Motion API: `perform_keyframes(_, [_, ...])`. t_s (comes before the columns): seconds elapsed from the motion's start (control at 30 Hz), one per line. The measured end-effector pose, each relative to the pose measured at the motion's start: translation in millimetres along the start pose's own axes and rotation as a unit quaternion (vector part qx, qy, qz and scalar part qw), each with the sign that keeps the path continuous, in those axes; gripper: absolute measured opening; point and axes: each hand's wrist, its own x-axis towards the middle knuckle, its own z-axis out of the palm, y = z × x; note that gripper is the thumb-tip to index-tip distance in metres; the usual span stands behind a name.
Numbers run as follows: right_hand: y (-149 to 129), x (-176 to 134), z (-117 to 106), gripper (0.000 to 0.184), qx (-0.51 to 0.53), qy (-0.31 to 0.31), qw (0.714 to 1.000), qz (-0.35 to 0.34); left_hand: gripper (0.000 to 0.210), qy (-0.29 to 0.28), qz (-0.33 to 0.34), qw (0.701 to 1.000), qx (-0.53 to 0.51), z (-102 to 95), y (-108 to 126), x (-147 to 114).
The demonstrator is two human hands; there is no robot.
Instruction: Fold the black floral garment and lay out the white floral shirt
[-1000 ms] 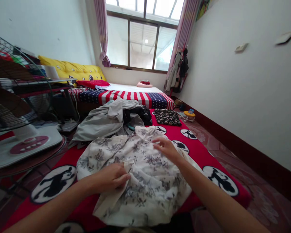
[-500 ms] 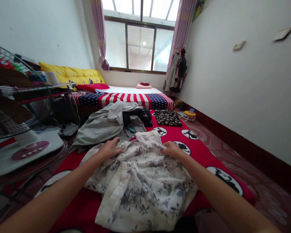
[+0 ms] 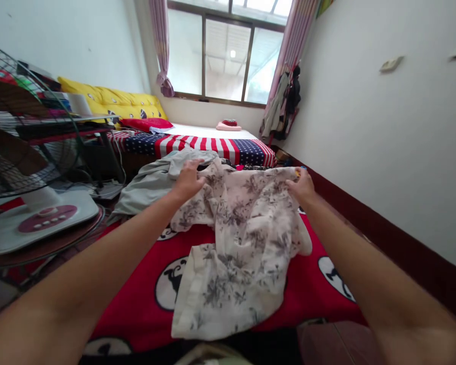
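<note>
A white garment with a grey floral print [image 3: 243, 238], perhaps a shirt, hangs between my hands over a red blanket with white circles [image 3: 137, 284]. My left hand [image 3: 190, 180] pinches its upper left edge. At the upper right corner, my right hand [image 3: 302, 185] grips the cloth, thumb toward me. The top edge is stretched between them, lifted off the blanket, while the lower end drapes down toward me. Behind my left hand lies a pile of grey clothes [image 3: 148, 182], partly covered by the garment.
At the left a fan [image 3: 41, 218] stands on a round stool, beside a cluttered table. A bed with a stars-and-stripes cover [image 3: 213, 147] stands below the window [image 3: 228, 61]. Clothes [image 3: 281, 106] hang by the right curtain. A dark patterned cloth [image 3: 256, 168] is mostly hidden behind the garment.
Both hands have risen and moved away from me, spreading farther apart. The floral garment has lifted and stretched out, now hiding most of the dark patterned cloth. The view has tilted slightly down.
</note>
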Motion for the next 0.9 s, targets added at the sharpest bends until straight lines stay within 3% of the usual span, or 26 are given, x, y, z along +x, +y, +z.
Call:
perform_keyframes(0.07, [3.1, -21.0, 12.0, 0.059, -0.062, 0.025, 0.997, -0.025, 0.053, -0.012, 0.036, 0.999, -0.012, 12.2, -4.3, -19.5])
perform_keyframes(0.1, [3.9, -36.9, 18.0, 0.06, -0.056, 0.005, 0.998, -0.035, 0.053, -0.032, 0.049, 0.998, -0.017, 17.6, -8.2, -33.0])
perform_keyframes(0.2, [-2.1, -95.0, 35.3, 0.048, -0.016, -0.104, 0.99, -0.096, 0.045, -0.09, 0.045, 0.994, -0.04, 29.5, -21.5, -77.6])
perform_keyframes(0.3, [-25.7, -148.8, 49.5, 0.037, 0.05, -0.201, 0.968, -0.144, 0.033, -0.127, 0.012, 0.99, -0.055, 35.7, -31.4, -112.0])
perform_keyframes(0.37, [-47.6, -175.6, 56.3, 0.038, 0.094, -0.273, 0.941, -0.178, 0.032, -0.14, 0.006, 0.988, -0.058, 38.1, -35.9, -125.0])
perform_keyframes(0.43, [-68.0, -195.8, 61.1, 0.054, 0.106, -0.353, 0.901, -0.231, 0.041, -0.151, 0.017, 0.987, -0.057, 39.1, -39.6, -131.6])
perform_keyframes(0.5, [-82.6, -210.7, 64.1, 0.077, 0.069, -0.424, 0.856, -0.288, 0.053, -0.166, 0.035, 0.985, -0.039, 38.4, -43.3, -134.3])
perform_keyframes(0.53, [-87.1, -216.2, 64.7, 0.076, 0.038, -0.453, 0.836, -0.307, 0.057, -0.179, 0.041, 0.983, -0.024, 37.3, -45.2, -134.9])
perform_keyframes(0.67, [-89.2, -218.3, 54.5, 0.015, -0.028, -0.523, 0.798, -0.299, 0.045, -0.226, 0.013, 0.973, 0.034, 29.8, -54.1, -135.6])
perform_keyframes(0.73, [-81.1, -204.5, 37.7, 0.007, 0.045, -0.535, 0.807, -0.245, 0.032, -0.22, -0.006, 0.975, 0.036, 26.1, -60.7, -135.5])
perform_keyframes(0.8, [-64.5, -182.4, 14.0, 0.003, 0.177, -0.499, 0.838, -0.135, 0.027, -0.187, -0.017, 0.982, 0.013, 23.4, -69.2, -135.0])
perform_keyframes(0.87, [-38.0, -156.5, -12.1, 0.011, 0.316, -0.373, 0.872, -0.001, 0.026, -0.144, -0.031, 0.989, -0.011, 22.0, -78.8, -134.4])
perform_keyframes(0.9, [-21.4, -144.1, -24.2, 0.014, 0.372, -0.266, 0.888, 0.052, 0.026, -0.124, -0.041, 0.991, -0.017, 21.6, -83.3, -134.0])
